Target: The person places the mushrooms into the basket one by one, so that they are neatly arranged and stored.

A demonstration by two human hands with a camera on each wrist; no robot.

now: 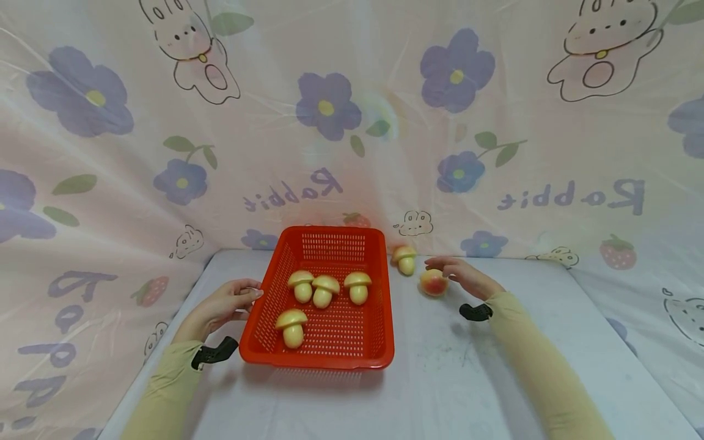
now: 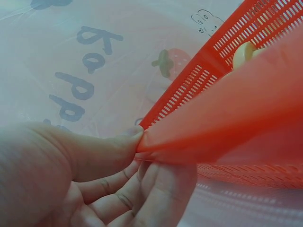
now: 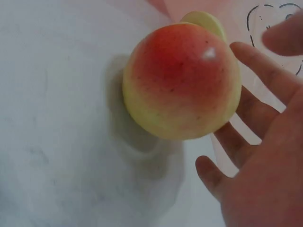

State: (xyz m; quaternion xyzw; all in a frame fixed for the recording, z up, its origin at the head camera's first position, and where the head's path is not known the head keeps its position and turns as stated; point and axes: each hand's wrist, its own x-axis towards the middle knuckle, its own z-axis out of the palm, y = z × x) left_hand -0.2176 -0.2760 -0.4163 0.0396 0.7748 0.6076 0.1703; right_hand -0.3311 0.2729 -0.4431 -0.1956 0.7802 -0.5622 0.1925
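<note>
A red plastic basket (image 1: 341, 330) with slotted walls holds several yellow mushrooms (image 1: 293, 336). My left hand (image 1: 228, 304) pinches the basket's left rim, thumb on top and fingers beneath, as the left wrist view shows. Right of the basket lies a round red-and-yellow fruit (image 1: 434, 283), smooth and speckled in the right wrist view. My right hand (image 1: 462, 275) is at the fruit's right side, its fingers (image 3: 265, 71) spread and fingertips right at the skin. Just behind the fruit is another yellow mushroom (image 1: 405, 260), partly hidden by it in the right wrist view.
All this is on a white table (image 1: 440, 391). A patterned curtain (image 1: 385, 159) with rabbits and flowers hangs behind and along the sides, close to the table's back edge.
</note>
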